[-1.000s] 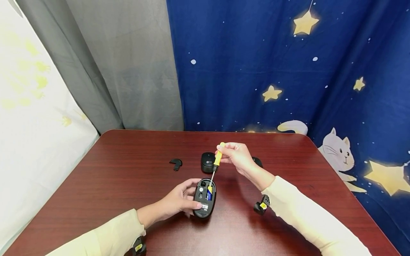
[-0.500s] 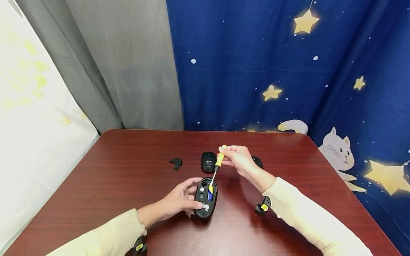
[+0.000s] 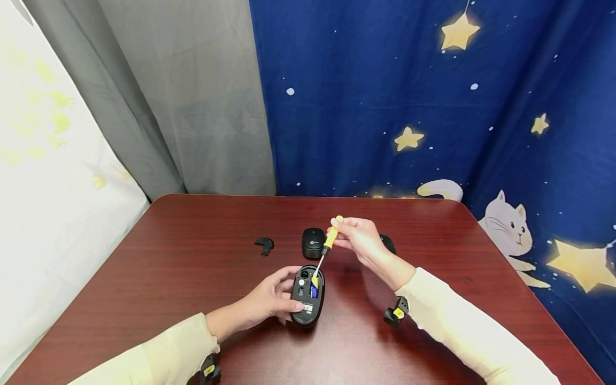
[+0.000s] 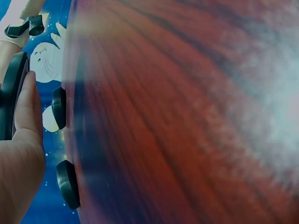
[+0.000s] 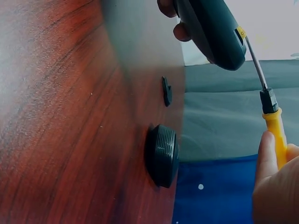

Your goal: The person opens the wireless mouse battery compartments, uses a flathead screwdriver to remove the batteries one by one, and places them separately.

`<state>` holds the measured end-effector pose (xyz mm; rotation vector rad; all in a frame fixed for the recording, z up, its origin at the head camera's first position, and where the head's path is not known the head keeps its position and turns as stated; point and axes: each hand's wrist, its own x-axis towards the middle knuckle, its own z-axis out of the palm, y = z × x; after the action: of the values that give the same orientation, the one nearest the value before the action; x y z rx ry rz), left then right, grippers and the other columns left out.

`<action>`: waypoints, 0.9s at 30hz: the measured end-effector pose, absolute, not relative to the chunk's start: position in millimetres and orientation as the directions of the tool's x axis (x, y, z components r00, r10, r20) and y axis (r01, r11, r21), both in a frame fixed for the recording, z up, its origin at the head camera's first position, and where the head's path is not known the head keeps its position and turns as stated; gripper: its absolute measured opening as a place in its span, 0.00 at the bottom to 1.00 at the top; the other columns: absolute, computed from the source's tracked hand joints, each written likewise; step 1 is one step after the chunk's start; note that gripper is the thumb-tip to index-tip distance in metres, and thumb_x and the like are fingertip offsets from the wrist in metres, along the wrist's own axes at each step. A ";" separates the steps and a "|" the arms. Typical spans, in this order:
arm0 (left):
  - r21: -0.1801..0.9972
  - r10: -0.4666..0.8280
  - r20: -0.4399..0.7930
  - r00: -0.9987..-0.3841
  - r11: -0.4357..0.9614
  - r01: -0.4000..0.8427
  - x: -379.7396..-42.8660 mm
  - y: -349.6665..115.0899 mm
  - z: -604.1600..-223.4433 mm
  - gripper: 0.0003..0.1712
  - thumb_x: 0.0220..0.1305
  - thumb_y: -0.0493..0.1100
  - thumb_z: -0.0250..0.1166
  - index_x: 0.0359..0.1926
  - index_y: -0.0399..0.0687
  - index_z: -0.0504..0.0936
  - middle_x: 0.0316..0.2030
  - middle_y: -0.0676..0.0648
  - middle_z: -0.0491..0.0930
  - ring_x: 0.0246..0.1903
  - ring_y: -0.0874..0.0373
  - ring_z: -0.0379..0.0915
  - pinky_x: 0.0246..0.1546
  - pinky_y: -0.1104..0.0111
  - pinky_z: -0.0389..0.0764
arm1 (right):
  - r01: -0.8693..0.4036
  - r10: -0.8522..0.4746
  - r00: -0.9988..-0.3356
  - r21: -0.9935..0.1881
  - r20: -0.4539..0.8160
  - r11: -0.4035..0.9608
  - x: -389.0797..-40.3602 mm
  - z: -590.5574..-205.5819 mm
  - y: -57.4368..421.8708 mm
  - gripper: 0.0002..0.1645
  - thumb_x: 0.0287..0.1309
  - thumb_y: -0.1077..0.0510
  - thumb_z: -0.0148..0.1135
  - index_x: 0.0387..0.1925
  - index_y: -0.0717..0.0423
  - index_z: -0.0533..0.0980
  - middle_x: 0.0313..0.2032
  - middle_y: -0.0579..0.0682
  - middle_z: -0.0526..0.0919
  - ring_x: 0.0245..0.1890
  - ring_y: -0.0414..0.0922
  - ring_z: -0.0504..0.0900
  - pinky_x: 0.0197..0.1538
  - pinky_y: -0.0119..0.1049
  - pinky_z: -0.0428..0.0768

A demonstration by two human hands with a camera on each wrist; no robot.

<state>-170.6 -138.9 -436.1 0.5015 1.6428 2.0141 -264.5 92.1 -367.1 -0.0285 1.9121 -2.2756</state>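
Observation:
My left hand (image 3: 274,299) grips a black computer mouse (image 3: 307,315) with its underside turned up, the thumb lying across the label. The battery bay is uncovered, and a blue and yellow battery (image 3: 314,290) sits inside. In my right hand (image 3: 360,240), thumb and fingers pinch the yellow handle of a screwdriver (image 3: 331,238). Its metal shaft slants down to the yellow end of the battery. The right wrist view shows the screwdriver (image 5: 275,135) with its tip right at that end, and the mouse (image 5: 212,32) raised above the table.
A black cover piece (image 3: 265,246) lies on the brown table (image 3: 192,256), left of a second black mouse (image 3: 313,243). Another black mouse (image 3: 387,244) is partly hidden behind my right wrist. Curtains (image 3: 356,107) hang beyond the table's far edge.
The screwdriver's handle has tilted slightly to the right while its tip stays at the battery's yellow end. The mouse in my left hand has shifted only a little.

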 end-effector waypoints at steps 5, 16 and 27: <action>0.976 0.586 -0.015 -0.810 -0.167 -0.139 -170.9 -138.9 -434.0 0.45 0.54 0.25 0.66 0.70 0.37 0.54 0.54 0.33 0.74 0.44 0.44 0.80 0.36 0.53 0.83 | 0.056 -0.153 -0.988 -0.979 -0.026 -0.195 -262.3 -363.0 92.8 0.11 0.62 0.65 0.62 0.40 0.72 0.76 0.31 0.60 0.85 0.30 0.45 0.86 0.39 0.40 0.83; 0.977 0.571 -0.029 -0.821 -0.159 -0.145 -171.3 -139.9 -432.7 0.45 0.54 0.26 0.66 0.70 0.36 0.54 0.53 0.34 0.75 0.43 0.46 0.81 0.35 0.55 0.84 | -0.155 -0.217 -0.956 -0.968 0.197 -0.195 -256.7 -359.7 99.3 0.08 0.63 0.64 0.62 0.40 0.66 0.78 0.35 0.58 0.85 0.36 0.51 0.86 0.42 0.43 0.83; 0.971 0.573 -0.047 -0.818 -0.166 -0.172 -169.2 -139.5 -434.4 0.44 0.55 0.26 0.66 0.69 0.36 0.54 0.53 0.34 0.75 0.44 0.45 0.80 0.35 0.54 0.83 | -0.201 -0.286 -0.929 -0.969 0.234 -0.141 -255.2 -353.6 97.2 0.10 0.62 0.64 0.62 0.41 0.69 0.76 0.39 0.69 0.82 0.40 0.57 0.84 0.42 0.44 0.83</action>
<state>-169.2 -139.5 -434.4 0.4593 1.6208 2.0275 -255.2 97.2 -353.6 -0.5733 2.0202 -2.2582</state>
